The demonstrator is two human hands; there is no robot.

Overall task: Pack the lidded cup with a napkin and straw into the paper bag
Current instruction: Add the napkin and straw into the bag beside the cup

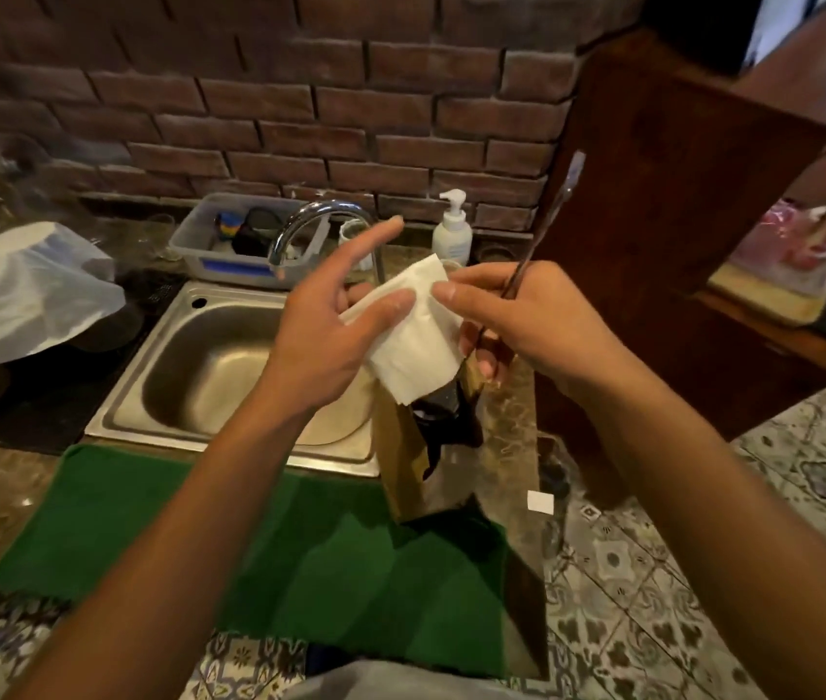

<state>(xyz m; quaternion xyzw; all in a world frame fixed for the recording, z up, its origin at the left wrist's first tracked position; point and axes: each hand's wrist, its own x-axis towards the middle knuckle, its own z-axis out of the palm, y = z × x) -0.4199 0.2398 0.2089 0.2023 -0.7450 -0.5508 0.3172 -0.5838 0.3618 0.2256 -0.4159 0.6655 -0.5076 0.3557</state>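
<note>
Just above the bag holding the cup, the left hand is pinching the napkin, limp and tearable, while the right hand is gripping the stiff straw mid-shaft.

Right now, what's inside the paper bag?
A dark lidded cup shows through the open top of the paper bag. The napkin, held above by both hands, hides the lid's top; the cup's lower part is behind the bag wall.

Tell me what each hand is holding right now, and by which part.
Left hand pinches the white napkin by its left edge. Right hand grips the straw near its lower end and touches the napkin's upper right corner.
</note>
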